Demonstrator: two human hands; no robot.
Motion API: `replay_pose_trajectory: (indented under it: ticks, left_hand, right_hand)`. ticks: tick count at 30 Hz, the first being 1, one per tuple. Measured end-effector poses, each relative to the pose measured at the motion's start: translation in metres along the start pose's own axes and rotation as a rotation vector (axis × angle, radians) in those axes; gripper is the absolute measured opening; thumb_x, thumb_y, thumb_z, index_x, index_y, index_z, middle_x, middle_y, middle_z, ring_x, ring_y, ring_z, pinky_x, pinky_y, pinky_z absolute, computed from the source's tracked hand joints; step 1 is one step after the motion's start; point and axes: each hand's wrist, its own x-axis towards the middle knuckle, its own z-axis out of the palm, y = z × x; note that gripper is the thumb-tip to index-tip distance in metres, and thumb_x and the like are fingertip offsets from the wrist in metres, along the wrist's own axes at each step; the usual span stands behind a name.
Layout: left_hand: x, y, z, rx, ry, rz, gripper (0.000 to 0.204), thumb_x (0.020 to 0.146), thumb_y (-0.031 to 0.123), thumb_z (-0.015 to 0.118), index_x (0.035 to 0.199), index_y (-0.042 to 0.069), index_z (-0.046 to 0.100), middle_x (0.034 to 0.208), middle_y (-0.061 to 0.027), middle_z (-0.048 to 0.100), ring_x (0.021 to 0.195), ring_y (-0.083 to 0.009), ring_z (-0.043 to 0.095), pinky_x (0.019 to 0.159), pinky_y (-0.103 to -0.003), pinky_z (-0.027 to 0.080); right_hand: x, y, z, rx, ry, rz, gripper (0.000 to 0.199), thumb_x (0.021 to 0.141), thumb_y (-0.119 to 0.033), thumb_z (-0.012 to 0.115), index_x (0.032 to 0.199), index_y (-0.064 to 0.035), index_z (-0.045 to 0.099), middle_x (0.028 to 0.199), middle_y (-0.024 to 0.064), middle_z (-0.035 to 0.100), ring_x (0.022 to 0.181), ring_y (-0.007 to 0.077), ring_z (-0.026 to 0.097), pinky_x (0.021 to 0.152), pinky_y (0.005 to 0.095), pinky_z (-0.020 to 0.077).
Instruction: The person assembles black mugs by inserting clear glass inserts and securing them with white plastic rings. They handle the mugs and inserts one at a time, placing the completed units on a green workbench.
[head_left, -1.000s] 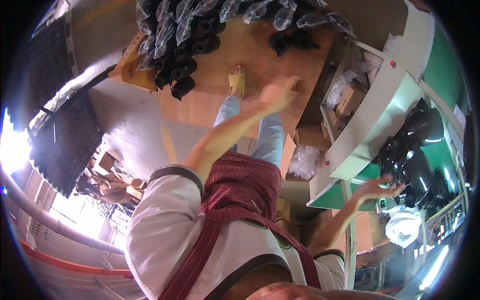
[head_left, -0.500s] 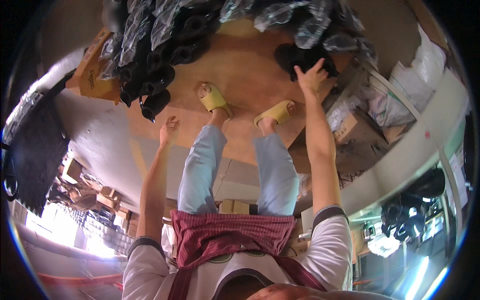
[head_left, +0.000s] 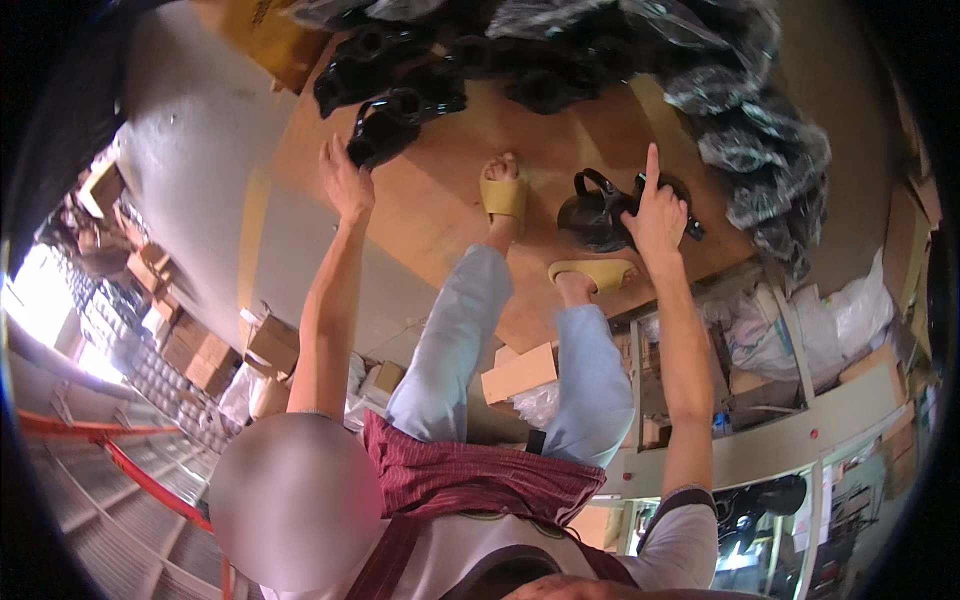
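Left hand [head_left: 347,180] open, empty, upper left; right hand [head_left: 658,215] half-curled, grip unclear, right of centre. One brown board [head_left: 430,215] lies below. One black jug [head_left: 381,138] sits by my left, another jug [head_left: 590,222] by my right: probably stiff, slippery, best held by the handle [head_left: 593,173]. I wear two yellow slippers [head_left: 504,198].

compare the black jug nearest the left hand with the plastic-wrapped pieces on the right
The black jug is bare, while the wrapped pieces are in crinkled clear plastic. The jug's looped handle shows plainly; the wrapped pieces' shapes are partly obscured. The jug is right by the left hand, the wrapped pieces well away from it. Both look dark.
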Motion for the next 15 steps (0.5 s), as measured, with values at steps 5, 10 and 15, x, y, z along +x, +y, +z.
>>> replay_pose_trajectory:
  ticks: [5,10,15]
  left_hand:
    - [0.068,-0.028,0.005,0.326,0.020,0.346,0.099,0.076,-0.002,0.070,0.159,0.014,0.018,0.157,-0.0198,0.033,0.146,-0.0368,0.031,0.118,-0.049,0.028]
    - [0.101,-0.041,0.038,0.399,-0.045,0.412,0.101,0.080,0.000,0.068,0.161,0.020,0.010,0.155,-0.0178,0.035,0.146,-0.0331,0.033,0.120,-0.049,0.026]
    - [0.104,-0.018,0.010,0.159,-0.115,0.462,0.109,0.068,0.005,0.079,0.159,0.018,0.019,0.114,-0.0153,0.059,0.116,-0.0361,0.054,0.116,-0.044,0.033]
  right_hand:
    - [0.068,-0.041,-0.031,-0.102,-0.019,-0.322,0.133,0.060,-0.020,0.093,0.161,-0.0232,0.007,0.084,0.0173,0.065,0.077,0.0347,0.066,0.076,0.0435,0.0515]
    - [0.102,-0.087,-0.026,-0.104,-0.113,-0.314,0.130,0.060,-0.023,0.093,0.160,-0.0284,0.010,0.080,0.0188,0.067,0.071,0.0370,0.068,0.068,0.0451,0.0561]
    - [0.127,-0.119,-0.015,0.029,-0.306,-0.171,0.110,0.069,-0.025,0.087,0.157,-0.0246,0.021,0.094,0.0216,0.071,0.086,0.0413,0.070,0.077,0.0485,0.0561]
